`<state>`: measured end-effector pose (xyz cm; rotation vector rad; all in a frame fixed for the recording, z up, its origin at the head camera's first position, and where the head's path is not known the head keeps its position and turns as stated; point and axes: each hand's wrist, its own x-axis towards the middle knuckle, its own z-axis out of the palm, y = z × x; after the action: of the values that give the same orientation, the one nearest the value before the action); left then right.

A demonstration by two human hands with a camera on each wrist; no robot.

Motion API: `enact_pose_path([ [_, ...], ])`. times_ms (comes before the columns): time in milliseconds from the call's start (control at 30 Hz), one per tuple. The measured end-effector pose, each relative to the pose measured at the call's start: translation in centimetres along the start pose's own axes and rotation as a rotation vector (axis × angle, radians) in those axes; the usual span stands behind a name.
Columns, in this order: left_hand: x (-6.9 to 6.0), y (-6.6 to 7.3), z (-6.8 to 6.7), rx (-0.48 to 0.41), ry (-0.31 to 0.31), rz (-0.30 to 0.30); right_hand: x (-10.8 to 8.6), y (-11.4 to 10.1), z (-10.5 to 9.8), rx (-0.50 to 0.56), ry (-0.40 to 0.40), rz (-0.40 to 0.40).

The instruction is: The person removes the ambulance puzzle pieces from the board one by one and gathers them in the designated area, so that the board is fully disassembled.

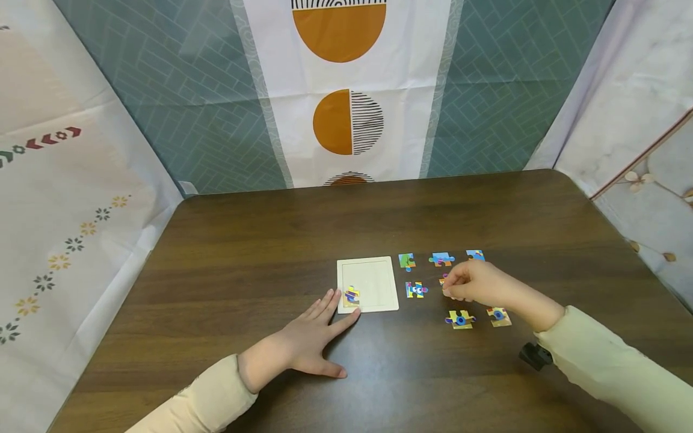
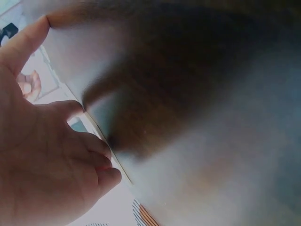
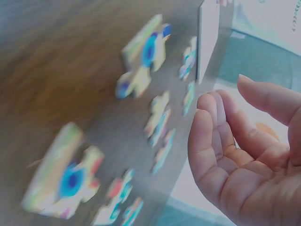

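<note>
A square cream puzzle tray (image 1: 376, 278) lies flat on the table, with one jigsaw piece (image 1: 351, 296) in its near left corner. My left hand (image 1: 311, 340) has its fingers spread, two fingertips touching the tray's left and near edges. Over the loose pieces hovers my right hand (image 1: 476, 281), partly covering a piece (image 1: 443, 281). In the right wrist view its fingers (image 3: 203, 136) bend loosely, the thumb stands apart, and nothing shows between them. Nearest to it are a yellow piece with a blue wheel (image 1: 461, 320) and a straight-edged wheel piece (image 1: 498, 316).
Other loose pieces lie right of the tray: a green one (image 1: 406, 260), a blue one (image 1: 442, 259), one with eyes (image 1: 416, 290) and a far right one (image 1: 475, 255). The brown table (image 1: 243, 240) meets hanging cloths at its far edge and sides.
</note>
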<state>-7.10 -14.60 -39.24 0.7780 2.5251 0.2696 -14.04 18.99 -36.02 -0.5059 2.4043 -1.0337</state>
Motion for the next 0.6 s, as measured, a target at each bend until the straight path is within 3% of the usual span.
enact_pose_path([
  [367,-0.1,0.2,0.1,0.013,0.006,-0.004,3.1,-2.8,1.4,-0.062,0.036,-0.071],
  [600,0.0,0.2,0.0,0.018,0.001,-0.010,5.2,-4.0,3.2,-0.066,0.009,-0.138],
])
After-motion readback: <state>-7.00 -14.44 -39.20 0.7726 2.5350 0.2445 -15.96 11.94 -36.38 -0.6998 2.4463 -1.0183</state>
